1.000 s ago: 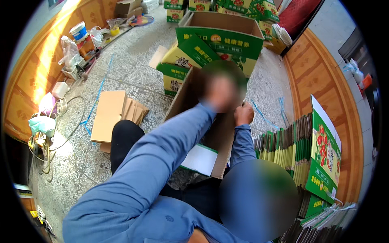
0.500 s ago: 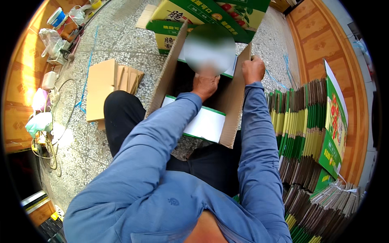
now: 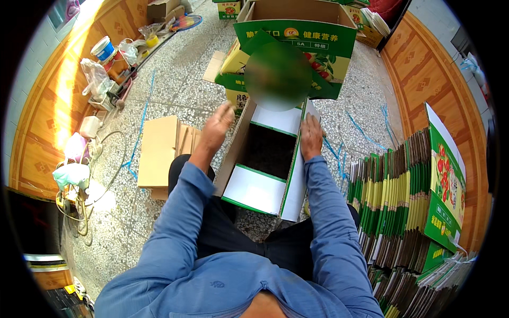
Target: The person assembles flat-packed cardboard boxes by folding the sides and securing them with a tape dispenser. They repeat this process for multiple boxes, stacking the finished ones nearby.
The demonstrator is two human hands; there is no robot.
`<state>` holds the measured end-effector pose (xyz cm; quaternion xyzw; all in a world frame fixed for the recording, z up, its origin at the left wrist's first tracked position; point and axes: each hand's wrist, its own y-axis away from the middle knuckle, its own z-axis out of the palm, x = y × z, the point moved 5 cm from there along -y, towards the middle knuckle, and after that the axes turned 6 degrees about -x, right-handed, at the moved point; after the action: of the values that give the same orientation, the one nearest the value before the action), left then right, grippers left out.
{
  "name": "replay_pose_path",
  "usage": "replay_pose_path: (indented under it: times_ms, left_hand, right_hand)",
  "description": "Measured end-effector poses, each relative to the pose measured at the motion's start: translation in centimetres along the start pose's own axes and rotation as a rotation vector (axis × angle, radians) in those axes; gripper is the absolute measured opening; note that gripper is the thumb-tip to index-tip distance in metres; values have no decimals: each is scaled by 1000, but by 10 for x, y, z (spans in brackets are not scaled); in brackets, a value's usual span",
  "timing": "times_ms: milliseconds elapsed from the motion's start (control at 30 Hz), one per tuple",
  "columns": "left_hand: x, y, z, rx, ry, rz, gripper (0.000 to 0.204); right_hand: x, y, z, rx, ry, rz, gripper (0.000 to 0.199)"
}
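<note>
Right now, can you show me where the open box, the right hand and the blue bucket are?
open box [image 3: 253, 190]: head view, on its near white flap.
right hand [image 3: 311, 139]: head view, on the back of the hand.
blue bucket [image 3: 104, 51]: head view, on its side.

light: bright daylight, hot glare on wooden wall [image 3: 63, 90] around 10 o'clock
edges: heavy fisheye bend, black rim
focus: mostly sharp

An open cardboard carton [image 3: 268, 159], brown outside with white, green-edged flaps, stands on the floor between the person's knees. Beyond it sits a bigger green printed box [image 3: 294, 40] with fruit pictures. At the right, flattened green-and-white cartons [image 3: 403, 196] stand stacked on edge. Plain brown cardboard sheets [image 3: 159, 151] lie at the left.
</note>
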<state>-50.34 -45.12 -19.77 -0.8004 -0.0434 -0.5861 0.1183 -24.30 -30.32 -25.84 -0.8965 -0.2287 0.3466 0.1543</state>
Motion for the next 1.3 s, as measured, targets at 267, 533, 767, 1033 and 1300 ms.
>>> replay_pose_path:
  times_ms: [267, 533, 767, 1033, 1300]
  left_hand:
    - [6, 19, 121, -92, -777, -133, 61]
    - [-12, 29, 142, -168, -946, -80, 60]
    - [-20, 27, 155, -172, -968, 69, 56]
    - [-24, 21, 161, -178, -1029, 161, 48]
    - [-24, 21, 167, -216, -1026, 225, 42]
  right_hand:
    - [-19, 26, 4, -232, 343, 265, 47]
    - [-37, 32, 12, -289, 460, 291, 52]
    - [-34, 32, 17, -381, 524, 317, 55]
    - [-35, 34, 2, -483, 405, 210, 55]
    - [224, 151, -133, -126, -9, 568, 39]
